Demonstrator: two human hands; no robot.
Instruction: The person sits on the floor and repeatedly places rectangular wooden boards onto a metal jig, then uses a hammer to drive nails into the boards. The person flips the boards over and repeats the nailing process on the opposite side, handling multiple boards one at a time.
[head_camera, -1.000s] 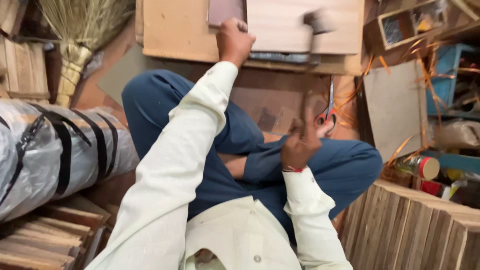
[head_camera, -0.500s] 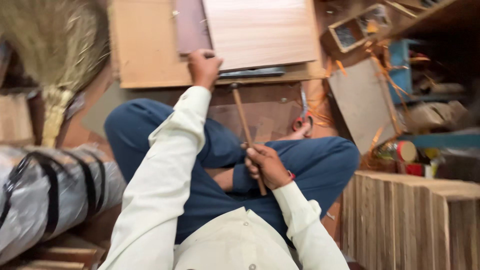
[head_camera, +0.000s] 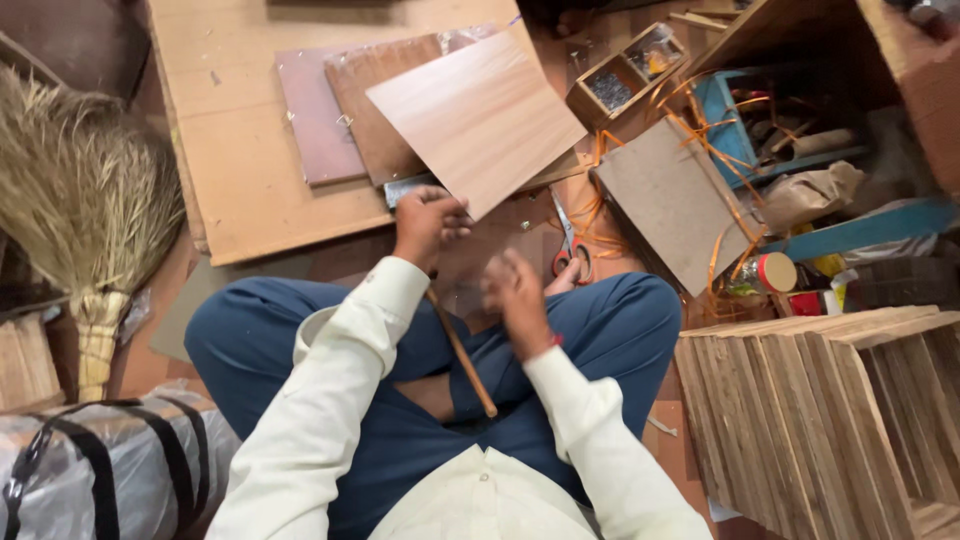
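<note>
- The left hand was clenched on the near corner of a light wooden veneer panel, fingers curled over its edge just above the person's lap.
- The right hand hovered just beside the left, over the knees; it was motion-blurred, so I could not tell whether it gripped anything.
- A small open wooden box with two compartments sat beyond the panel; the nearer compartment held a heap of small dark metal pieces, the farther one pale and yellowish bits too small to name.
- A blue open-sided crate to the right held brownish tools or sticks, tangled with orange strapping.
- The light wooden veneer panel lay tilted, turned diamond-wise, its held corner pointing toward the person and the opposite corner pointing away over a large plywood board; its long axis ran from lower left to upper right.
- Under it lay a dark brown board and a purplish board, both partly covered.
- A slim wooden handle rested across the blue trousers, slanting from the left wrist down to the right; its upper end was hidden behind the left arm.
- Red-handled scissors lay on the floor by the right knee, partly hidden by it.
- A straw broom and a striped bag were cut off at the left edge.
</note>
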